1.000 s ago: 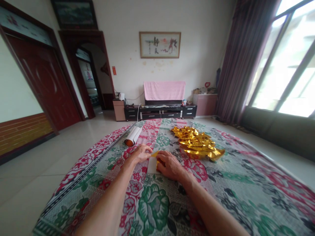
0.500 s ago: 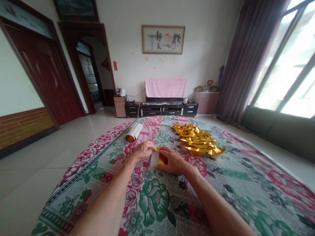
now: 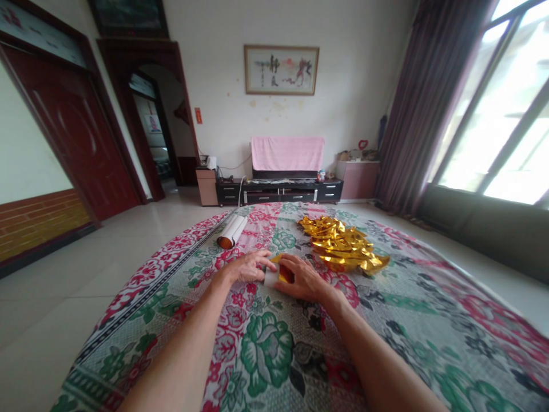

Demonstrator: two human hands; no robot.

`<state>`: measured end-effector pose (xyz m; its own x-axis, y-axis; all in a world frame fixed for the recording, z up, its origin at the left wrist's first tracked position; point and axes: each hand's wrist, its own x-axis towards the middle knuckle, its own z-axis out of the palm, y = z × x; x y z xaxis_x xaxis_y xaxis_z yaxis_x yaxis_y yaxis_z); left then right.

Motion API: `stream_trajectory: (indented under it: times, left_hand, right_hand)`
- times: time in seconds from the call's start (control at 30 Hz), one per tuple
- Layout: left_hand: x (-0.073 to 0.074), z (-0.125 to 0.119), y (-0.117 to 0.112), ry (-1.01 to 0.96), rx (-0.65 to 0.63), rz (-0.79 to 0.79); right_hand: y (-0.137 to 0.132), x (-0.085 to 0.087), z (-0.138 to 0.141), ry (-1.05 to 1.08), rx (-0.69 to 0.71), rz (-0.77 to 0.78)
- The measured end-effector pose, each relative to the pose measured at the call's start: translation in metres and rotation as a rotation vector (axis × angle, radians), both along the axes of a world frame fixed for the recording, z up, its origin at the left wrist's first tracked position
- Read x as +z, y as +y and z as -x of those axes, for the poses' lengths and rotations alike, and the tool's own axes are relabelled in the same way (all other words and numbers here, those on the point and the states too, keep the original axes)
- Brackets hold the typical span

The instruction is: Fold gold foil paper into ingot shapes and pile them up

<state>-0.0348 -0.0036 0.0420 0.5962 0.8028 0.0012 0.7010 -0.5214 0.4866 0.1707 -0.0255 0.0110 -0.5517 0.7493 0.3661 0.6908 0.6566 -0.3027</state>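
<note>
A small sheet of gold foil paper (image 3: 284, 273) with a white back lies folded on the tablecloth, a white flap (image 3: 271, 278) facing left. My right hand (image 3: 303, 279) grips it from the right, fingers bent over the top and thumb at the near edge. My left hand (image 3: 249, 268) is at the paper's left side, its fingers stretched and apart, fingertips at the flap. Part of the foil is hidden under the right hand. Beyond and to the right lies a pile of folded gold foil pieces (image 3: 343, 243). A roll of white-backed gold sheets (image 3: 233, 230) rests behind my left hand.
A flowered tablecloth (image 3: 268, 355) in red, green and grey covers the round table. Past it, a low black cabinet (image 3: 281, 191) stands by the wall under a pink cloth (image 3: 287, 153). A curtained window is on the right, and a red door (image 3: 72, 126) on the left.
The fingers of my left hand have straightened from a bent, pinched shape and spread at the paper's left side. My right hand stays on the paper. The view has shifted slightly.
</note>
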Motion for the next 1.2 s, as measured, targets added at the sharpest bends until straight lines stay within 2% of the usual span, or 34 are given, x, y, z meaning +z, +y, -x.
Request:
stream_trajectory:
  times: [0.17, 0.47, 1.0, 1.2]
  left_hand:
    - [-0.001, 0.001, 0.001, 0.016, -0.024, 0.036]
    - [-0.003, 0.001, 0.005, 0.142, -0.091, -0.008]
    - [0.008, -0.001, -0.003, 0.056, -0.068, 0.017]
    - [0.002, 0.003, 0.004, 0.070, -0.109, 0.043]
  right_hand:
    - [-0.002, 0.001, 0.000, -0.002, -0.011, -0.001]
    - [-0.001, 0.002, 0.002, -0.031, -0.025, 0.036]
    - [-0.001, -0.002, 0.001, -0.034, -0.033, 0.000]
    - [-0.003, 0.001, 0.002, -0.034, -0.029, 0.007]
